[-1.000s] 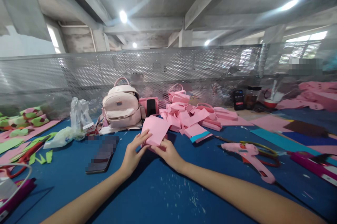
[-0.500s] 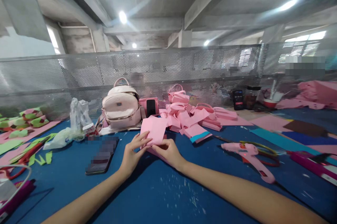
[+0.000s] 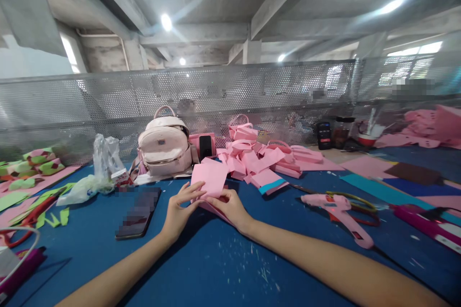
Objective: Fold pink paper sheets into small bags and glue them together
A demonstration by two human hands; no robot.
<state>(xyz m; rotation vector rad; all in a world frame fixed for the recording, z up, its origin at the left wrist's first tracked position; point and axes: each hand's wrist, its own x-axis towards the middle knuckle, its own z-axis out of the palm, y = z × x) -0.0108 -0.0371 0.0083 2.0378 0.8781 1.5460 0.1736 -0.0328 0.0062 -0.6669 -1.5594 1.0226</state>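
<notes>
Blue table (image 3: 223, 268) under concrete beams; left hand (image 3: 178, 211), right hand (image 3: 226, 206) apparently pinch pink paper (image 3: 209, 179).

On the blue table (image 3: 216, 268) we see a dark phone (image 3: 137, 213) lying flat, a pale pink backpack (image 3: 165, 146) standing against the perforated metal screen (image 3: 252, 91), and a heap of pink paper pieces (image 3: 262, 158) just beside it. To our right lies a pink glue gun (image 3: 336, 211) (scissors partly hidden behind it); a clear plastic bag (image 3: 97, 167) sits left.
</notes>
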